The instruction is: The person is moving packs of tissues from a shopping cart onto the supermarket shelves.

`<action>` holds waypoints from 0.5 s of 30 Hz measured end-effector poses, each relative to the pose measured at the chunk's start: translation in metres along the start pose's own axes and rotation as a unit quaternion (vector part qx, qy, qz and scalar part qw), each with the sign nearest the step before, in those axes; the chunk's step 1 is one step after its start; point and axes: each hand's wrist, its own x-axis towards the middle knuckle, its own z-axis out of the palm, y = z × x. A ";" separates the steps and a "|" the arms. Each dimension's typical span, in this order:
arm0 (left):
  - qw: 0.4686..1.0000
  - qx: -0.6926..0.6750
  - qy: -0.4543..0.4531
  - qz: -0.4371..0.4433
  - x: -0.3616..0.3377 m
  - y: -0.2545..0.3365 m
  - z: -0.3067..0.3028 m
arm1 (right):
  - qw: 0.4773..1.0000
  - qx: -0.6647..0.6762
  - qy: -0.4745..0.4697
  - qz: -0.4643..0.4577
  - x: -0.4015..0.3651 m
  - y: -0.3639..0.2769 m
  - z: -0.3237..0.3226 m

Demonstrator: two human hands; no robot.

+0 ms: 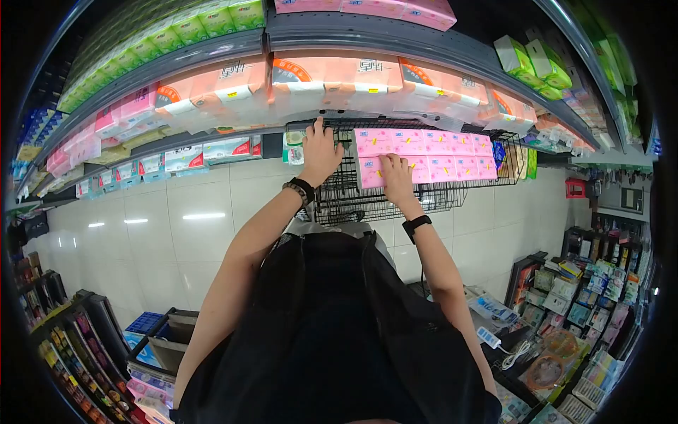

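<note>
Two rows of pink tissue packs [441, 168] lie side by side in a black wire rack [339, 201] in front of me. My right hand [399, 178] rests on the near row, towards its left end, with its fingers laid over the packs and not wrapped round them. To the left, my left hand [322, 154] is over the rack's left end, index finger stretched towards the shelf edge and the other fingers loosely bent. Nothing shows in that hand. The rack's wires beneath the packs are partly hidden.
Above the rack runs a grey shelf [353, 39] with large peach-coloured packs [367, 74]. Green packs [191, 30] line the upper left. Teal-and-white packs [187, 159] sit low on the left. Crowded displays stand behind me, with a white power strip [487, 338] at right.
</note>
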 end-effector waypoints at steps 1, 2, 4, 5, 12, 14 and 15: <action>1.000 -0.004 0.003 0.000 0.000 0.000 0.000 | 1.000 -0.004 -0.006 -0.002 0.002 0.001 0.000; 1.000 -0.003 0.006 -0.004 0.000 0.000 0.001 | 1.000 -0.004 -0.007 -0.007 0.004 0.003 0.000; 1.000 -0.014 0.011 -0.006 0.000 0.001 0.002 | 1.000 -0.014 -0.005 -0.024 0.006 0.007 -0.001; 1.000 -0.010 0.013 -0.011 -0.001 0.002 0.003 | 0.999 -0.013 -0.006 -0.030 0.007 0.010 -0.001; 0.997 0.002 0.067 -0.029 -0.004 0.005 0.005 | 0.993 0.049 -0.044 -0.096 0.017 0.025 -0.009; 0.996 -0.001 0.066 -0.060 -0.005 0.010 0.002 | 0.989 0.064 -0.029 -0.129 0.016 0.030 -0.010; 0.996 0.008 0.071 -0.059 -0.006 0.010 0.005 | 0.986 0.075 -0.021 -0.150 0.016 0.032 -0.010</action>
